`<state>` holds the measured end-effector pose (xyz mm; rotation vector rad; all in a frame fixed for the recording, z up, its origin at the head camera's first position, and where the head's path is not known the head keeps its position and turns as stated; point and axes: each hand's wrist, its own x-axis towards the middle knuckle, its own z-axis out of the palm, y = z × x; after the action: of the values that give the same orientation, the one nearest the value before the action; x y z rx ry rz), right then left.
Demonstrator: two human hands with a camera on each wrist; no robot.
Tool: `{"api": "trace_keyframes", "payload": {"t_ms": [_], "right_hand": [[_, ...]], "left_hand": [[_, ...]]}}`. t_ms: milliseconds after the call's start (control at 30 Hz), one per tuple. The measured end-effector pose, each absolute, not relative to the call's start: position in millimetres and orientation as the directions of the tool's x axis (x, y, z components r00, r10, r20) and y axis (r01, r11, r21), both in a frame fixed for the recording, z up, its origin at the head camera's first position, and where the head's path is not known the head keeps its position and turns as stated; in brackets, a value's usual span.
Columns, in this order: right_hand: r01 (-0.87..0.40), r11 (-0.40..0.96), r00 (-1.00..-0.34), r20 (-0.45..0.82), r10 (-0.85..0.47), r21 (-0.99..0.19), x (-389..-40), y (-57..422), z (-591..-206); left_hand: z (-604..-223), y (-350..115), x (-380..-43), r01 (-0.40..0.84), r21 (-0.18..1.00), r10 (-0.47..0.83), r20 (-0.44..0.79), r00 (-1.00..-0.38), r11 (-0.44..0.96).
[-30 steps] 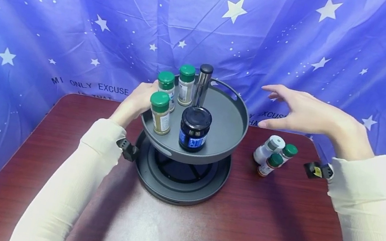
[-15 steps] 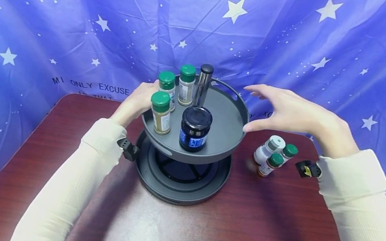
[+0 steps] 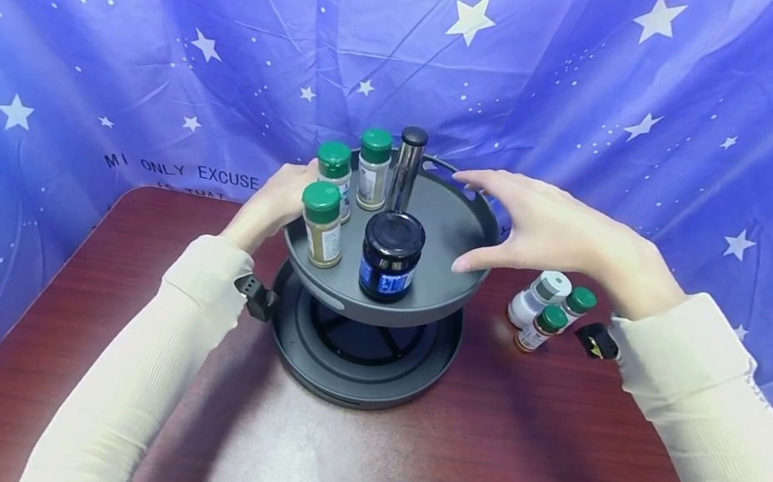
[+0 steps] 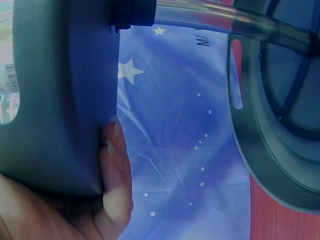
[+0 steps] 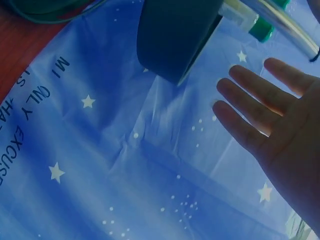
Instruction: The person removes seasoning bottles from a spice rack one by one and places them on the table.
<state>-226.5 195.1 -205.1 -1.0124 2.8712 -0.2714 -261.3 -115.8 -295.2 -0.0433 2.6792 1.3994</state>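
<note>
A dark grey two-tier turntable rack (image 3: 424, 313) stands on the table, its black-capped metal post (image 3: 407, 168) rising through the upper tray. On that tray are several green-capped spice bottles (image 3: 320, 235) at the left and a black-lidded dark jar (image 3: 391, 254) with a blue label at the front. My left hand (image 3: 279, 197) grips the upper tray's left rim. In the left wrist view its fingers (image 4: 115, 172) curl under the tray's underside. My right hand (image 3: 548, 226) spreads over the tray's right rim with thumb and fingers apart, holding nothing.
Right of the rack, a white-and-grey shaker (image 3: 537, 298) stands with two green-capped bottles (image 3: 542, 329) on the reddish-brown wooden table (image 3: 474, 457). A blue star-printed curtain (image 3: 240, 16) hangs close behind the table.
My right hand has moved left, from beside the upper tray to over its right rim. The left hand, rack and bottles stay where they were.
</note>
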Motion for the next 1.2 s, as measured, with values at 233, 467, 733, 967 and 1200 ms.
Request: {"api": "trace_keyframes", "payload": {"t_ms": [233, 467, 733, 967, 1200], "right_hand": [[-0.651, 0.743, -0.748, -0.034, -0.663, -0.154, -218.7, 181.8, -206.6], [-0.694, 0.712, -0.714, -0.022, -0.7, -0.107, -211.8, 172.3, -207.9], [-0.764, 0.64, -0.644, 0.04, -0.764, -0.076, -199.4, 157.8, -210.7], [-0.825, 0.565, -0.563, 0.133, -0.816, -0.026, -193.7, 147.5, -217.4], [-0.865, 0.499, -0.486, 0.168, -0.857, 0.044, -192.4, 137.4, -229.7]], "left_hand": [[-294.9, -115.8, -261.5, -0.068, 0.804, 0.034, -0.108, -0.994, 0.591], [-294.9, -115.2, -262.0, -0.07, 0.804, 0.032, -0.11, -0.993, 0.59], [-295.5, -115.3, -262.6, -0.066, 0.803, 0.034, -0.107, -0.994, 0.592], [-295.0, -115.1, -262.4, -0.047, 0.798, 0.042, -0.09, -0.995, 0.601], [-296.1, -115.5, -261.9, -0.041, 0.798, 0.047, -0.087, -0.995, 0.601]]}}
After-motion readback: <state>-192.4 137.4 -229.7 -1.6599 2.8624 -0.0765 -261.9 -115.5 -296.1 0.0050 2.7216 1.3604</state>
